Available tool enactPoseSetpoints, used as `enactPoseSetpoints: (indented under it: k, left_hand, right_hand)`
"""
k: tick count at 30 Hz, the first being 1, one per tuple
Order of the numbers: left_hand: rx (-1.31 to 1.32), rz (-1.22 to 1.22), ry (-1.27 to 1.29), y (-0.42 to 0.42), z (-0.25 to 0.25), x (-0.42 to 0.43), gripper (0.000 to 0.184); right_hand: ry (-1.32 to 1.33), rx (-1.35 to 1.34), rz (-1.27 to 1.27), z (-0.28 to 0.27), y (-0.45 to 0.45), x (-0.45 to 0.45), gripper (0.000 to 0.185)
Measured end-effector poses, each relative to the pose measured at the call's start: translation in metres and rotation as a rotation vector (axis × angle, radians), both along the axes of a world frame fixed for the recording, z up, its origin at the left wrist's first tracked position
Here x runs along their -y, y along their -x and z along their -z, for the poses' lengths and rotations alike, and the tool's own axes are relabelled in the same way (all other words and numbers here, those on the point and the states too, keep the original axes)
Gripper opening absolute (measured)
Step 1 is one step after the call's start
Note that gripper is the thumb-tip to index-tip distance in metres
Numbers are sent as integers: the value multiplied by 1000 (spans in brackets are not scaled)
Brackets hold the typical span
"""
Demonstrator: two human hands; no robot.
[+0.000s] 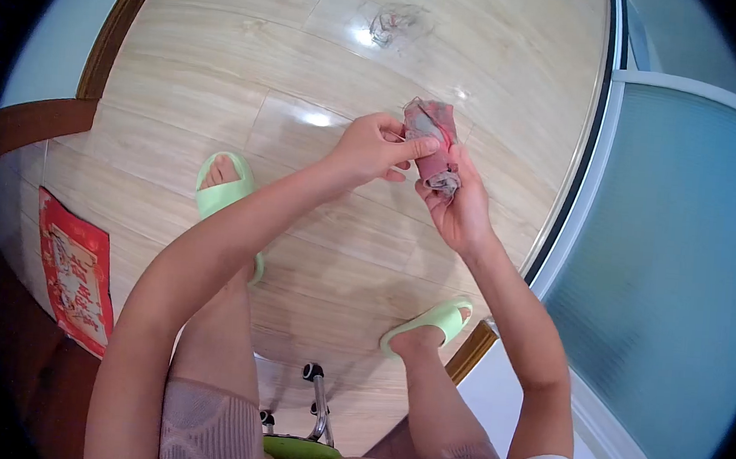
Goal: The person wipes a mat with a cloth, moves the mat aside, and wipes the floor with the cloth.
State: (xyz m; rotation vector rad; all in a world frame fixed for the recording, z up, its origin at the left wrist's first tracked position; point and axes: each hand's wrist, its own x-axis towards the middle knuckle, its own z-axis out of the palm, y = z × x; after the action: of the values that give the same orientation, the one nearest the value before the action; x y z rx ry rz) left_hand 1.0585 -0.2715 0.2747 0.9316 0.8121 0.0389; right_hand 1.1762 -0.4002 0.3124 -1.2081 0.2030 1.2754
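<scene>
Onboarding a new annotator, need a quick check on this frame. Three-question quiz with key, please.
1. True or false: the left hand and the right hand both touch the pinkish-grey bundle.
2. Multiple choice: what colour are the slippers?
A) red
B) light green
C) black
3. Short answer: what lies on the floor beyond the hands, near the top of the picture?

Key:
1. True
2. B
3. A loose tangle of dark strands

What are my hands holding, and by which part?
A pink-gray bundle: your left hand at its left side near the middle, your right hand at its lower right side.
</scene>
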Motion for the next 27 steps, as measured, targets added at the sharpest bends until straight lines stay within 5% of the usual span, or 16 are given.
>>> enactPoseSetpoints:
  k: [3, 6, 9, 10, 13, 16, 19, 23, 24, 25, 27]
  left_hand:
    - [11, -85, -7, 3, 23, -4, 28]
    - [-68, -164, -73, 26, 35, -21, 20]
    - [-144, -190, -270, 56, 35, -35, 23]
    - [-156, -192, -354, 64, 36, -38, 25]
    - [-250, -173, -392, 86, 37, -43, 29]
    - [-293, -201, -330, 99, 39, -40, 28]
    - [-315, -213, -324, 109, 37, -38, 26]
    - [-275, -210, -363, 127, 38, -52, 25]
    - [-276, -219, -378, 130, 37, -55, 25]
    - [-276, -227, -388, 131, 34, -55, 25]
    - [-270, -281, -357, 132, 32, -58, 25]
  right_hand:
    - [-172, -251, 21, 24, -6, 23, 27]
    - [-176, -106, 28, 41, 6, 36, 24]
    - [20, 823, -319, 68, 54, 50, 27]
    - [-17, 864, -442, 85, 72, 64, 29]
    - [-436, 1436, -821, 94, 113, 80, 38]
    - [-557, 1589, -1227, 144, 154, 130, 42]
    - [-689, 1876, -1076, 181, 169, 126, 42]
    - [-554, 1999, -1368, 185, 87, 36, 44]
    - [241, 1549, -1414, 156, 70, -6, 43]
    - [-244, 2005, -1047, 166, 25, -14, 43]
    - [108, 2109, -851, 154, -18, -40, 42]
